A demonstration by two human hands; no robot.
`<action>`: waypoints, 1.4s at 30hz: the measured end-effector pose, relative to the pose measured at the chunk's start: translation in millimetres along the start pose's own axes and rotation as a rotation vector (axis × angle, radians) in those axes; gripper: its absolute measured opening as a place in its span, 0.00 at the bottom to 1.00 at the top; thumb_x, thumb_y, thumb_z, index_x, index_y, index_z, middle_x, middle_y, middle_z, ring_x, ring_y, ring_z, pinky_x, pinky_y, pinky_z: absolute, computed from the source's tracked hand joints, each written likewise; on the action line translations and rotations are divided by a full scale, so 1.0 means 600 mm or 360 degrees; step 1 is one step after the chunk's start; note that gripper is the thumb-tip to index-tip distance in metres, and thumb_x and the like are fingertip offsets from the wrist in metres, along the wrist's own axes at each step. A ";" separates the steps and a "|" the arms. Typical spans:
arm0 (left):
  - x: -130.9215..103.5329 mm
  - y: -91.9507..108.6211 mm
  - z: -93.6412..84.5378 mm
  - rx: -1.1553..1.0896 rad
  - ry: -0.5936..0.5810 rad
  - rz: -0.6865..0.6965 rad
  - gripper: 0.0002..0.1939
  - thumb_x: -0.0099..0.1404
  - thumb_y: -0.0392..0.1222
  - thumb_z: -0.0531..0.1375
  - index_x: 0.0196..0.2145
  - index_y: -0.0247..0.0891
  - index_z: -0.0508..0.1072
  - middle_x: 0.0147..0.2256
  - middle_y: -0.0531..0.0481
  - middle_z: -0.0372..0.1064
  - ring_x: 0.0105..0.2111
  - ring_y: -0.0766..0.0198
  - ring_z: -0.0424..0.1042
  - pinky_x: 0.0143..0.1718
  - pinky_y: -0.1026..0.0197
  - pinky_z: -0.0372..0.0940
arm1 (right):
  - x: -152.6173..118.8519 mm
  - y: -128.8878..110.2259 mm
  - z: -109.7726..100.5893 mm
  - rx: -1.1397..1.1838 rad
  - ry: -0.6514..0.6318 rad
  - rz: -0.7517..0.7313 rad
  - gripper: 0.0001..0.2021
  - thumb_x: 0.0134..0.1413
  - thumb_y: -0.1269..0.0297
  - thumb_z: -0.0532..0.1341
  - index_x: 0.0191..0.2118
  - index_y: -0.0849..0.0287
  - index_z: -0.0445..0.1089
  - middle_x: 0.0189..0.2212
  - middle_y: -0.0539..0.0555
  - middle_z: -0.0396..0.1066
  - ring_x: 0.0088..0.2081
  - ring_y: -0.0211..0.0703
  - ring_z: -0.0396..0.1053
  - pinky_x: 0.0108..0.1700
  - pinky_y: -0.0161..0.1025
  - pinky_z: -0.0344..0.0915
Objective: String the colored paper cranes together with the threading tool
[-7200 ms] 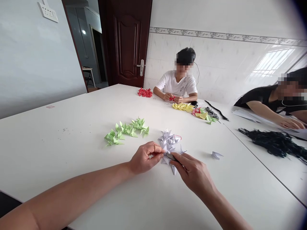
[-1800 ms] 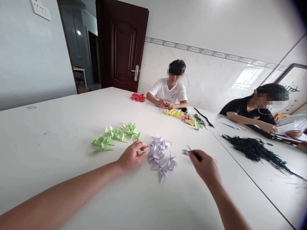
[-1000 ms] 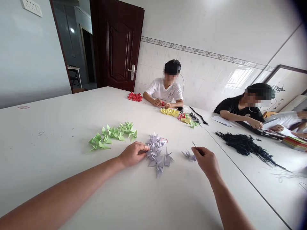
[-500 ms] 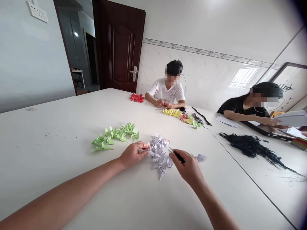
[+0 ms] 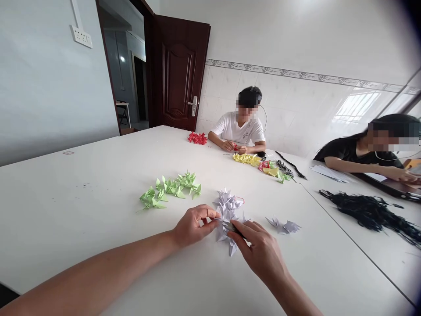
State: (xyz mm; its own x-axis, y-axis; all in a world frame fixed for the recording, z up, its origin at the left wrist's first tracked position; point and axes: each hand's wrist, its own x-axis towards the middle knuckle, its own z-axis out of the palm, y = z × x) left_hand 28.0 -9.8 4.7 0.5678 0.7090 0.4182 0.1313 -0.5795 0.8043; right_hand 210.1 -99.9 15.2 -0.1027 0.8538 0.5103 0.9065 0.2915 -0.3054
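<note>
In the head view, my left hand [image 5: 197, 224] pinches the edge of a pale lavender folded-paper crane. Closed around a small black-handled tool with a pale metal tip, my right hand [image 5: 256, 241] sits just right of it. The tool [image 5: 237, 229] points at the paper by my left fingertips; its exact kind is partly hidden by my fingers. Around and behind both hands lies a pile of pale lavender paper cranes [image 5: 227, 199]. More lavender cranes [image 5: 287, 227] rest apart on the right. A row of green paper cranes [image 5: 171, 186] lies beyond my left hand.
Across the white table [image 5: 98, 267], a person in white [image 5: 241, 131] handles a red piece beside red cranes [image 5: 197, 138] and yellow cranes [image 5: 246, 159]. At right sit a person in black [image 5: 348, 153] and a heap of black cords [image 5: 371, 210].
My right hand has brought the tool left, up to my left fingertips. The whole view has shifted, so the room appears farther right. The lavender cranes on the right are less covered by my hand.
</note>
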 end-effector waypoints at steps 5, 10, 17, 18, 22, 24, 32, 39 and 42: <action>-0.001 0.005 0.001 -0.0008 -0.0049 -0.0017 0.13 0.58 0.44 0.58 0.38 0.36 0.74 0.35 0.47 0.71 0.30 0.66 0.69 0.32 0.64 0.67 | 0.002 0.005 0.001 -0.0063 0.0032 -0.0026 0.17 0.61 0.56 0.50 0.43 0.59 0.72 0.23 0.53 0.69 0.29 0.40 0.65 0.26 0.33 0.57; 0.001 0.001 0.002 -0.0048 -0.0082 0.0017 0.12 0.58 0.44 0.58 0.38 0.36 0.75 0.34 0.47 0.70 0.32 0.65 0.70 0.32 0.63 0.67 | 0.002 0.007 -0.001 -0.0098 -0.0033 -0.0073 0.17 0.61 0.56 0.49 0.42 0.59 0.72 0.22 0.53 0.68 0.27 0.40 0.64 0.26 0.33 0.57; 0.001 -0.001 0.003 -0.0026 -0.0134 -0.0008 0.13 0.59 0.45 0.58 0.39 0.36 0.74 0.34 0.47 0.70 0.32 0.66 0.69 0.33 0.64 0.67 | 0.001 0.008 0.001 -0.0107 -0.0041 -0.0078 0.15 0.61 0.58 0.50 0.42 0.58 0.72 0.23 0.53 0.68 0.27 0.41 0.64 0.26 0.33 0.56; 0.001 -0.001 0.003 -0.0024 -0.0143 -0.0012 0.13 0.59 0.45 0.58 0.39 0.36 0.75 0.34 0.47 0.70 0.31 0.66 0.69 0.33 0.64 0.67 | 0.002 0.009 0.002 -0.0112 -0.0038 -0.0077 0.15 0.61 0.58 0.50 0.42 0.58 0.72 0.23 0.53 0.68 0.27 0.41 0.64 0.26 0.33 0.56; 0.001 0.000 0.003 -0.0013 -0.0150 -0.0011 0.13 0.59 0.44 0.58 0.38 0.36 0.75 0.33 0.47 0.70 0.31 0.65 0.69 0.31 0.65 0.66 | 0.002 0.009 0.003 -0.0115 -0.0049 -0.0078 0.15 0.61 0.59 0.50 0.42 0.58 0.72 0.23 0.52 0.68 0.28 0.40 0.64 0.26 0.33 0.55; 0.001 0.001 0.003 -0.0012 -0.0143 -0.0002 0.12 0.58 0.43 0.58 0.38 0.35 0.75 0.33 0.47 0.70 0.31 0.66 0.69 0.30 0.65 0.66 | 0.002 0.009 0.004 -0.0119 -0.0052 -0.0068 0.14 0.61 0.59 0.51 0.41 0.58 0.72 0.22 0.52 0.68 0.27 0.40 0.63 0.25 0.33 0.55; 0.002 0.000 0.004 -0.0008 -0.0144 0.0004 0.12 0.58 0.42 0.58 0.37 0.35 0.75 0.33 0.47 0.70 0.30 0.67 0.68 0.29 0.66 0.65 | 0.001 0.013 0.005 -0.0128 -0.0019 -0.0131 0.13 0.60 0.60 0.52 0.40 0.57 0.72 0.21 0.50 0.66 0.26 0.38 0.61 0.24 0.32 0.52; 0.001 0.001 0.003 0.0010 -0.0159 -0.0032 0.12 0.57 0.41 0.59 0.37 0.34 0.75 0.33 0.47 0.70 0.31 0.67 0.68 0.29 0.67 0.64 | 0.001 0.011 0.005 -0.0158 0.0055 -0.0181 0.14 0.61 0.59 0.51 0.39 0.58 0.72 0.19 0.49 0.65 0.24 0.38 0.60 0.23 0.32 0.50; 0.002 0.000 0.003 0.0022 -0.0158 -0.0042 0.12 0.57 0.41 0.59 0.37 0.35 0.75 0.33 0.47 0.70 0.30 0.67 0.68 0.29 0.67 0.64 | 0.001 0.010 0.003 -0.0194 0.0066 -0.0200 0.15 0.62 0.58 0.50 0.39 0.58 0.72 0.19 0.49 0.64 0.24 0.38 0.60 0.22 0.32 0.49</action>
State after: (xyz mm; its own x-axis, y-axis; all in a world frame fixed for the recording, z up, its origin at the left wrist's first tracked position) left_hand 30.2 -9.7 4.7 0.6417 0.6813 0.3522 0.1581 -0.5669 0.8085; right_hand 214.4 -97.0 12.0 -0.2034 0.7947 0.5719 0.9308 0.3381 -0.1388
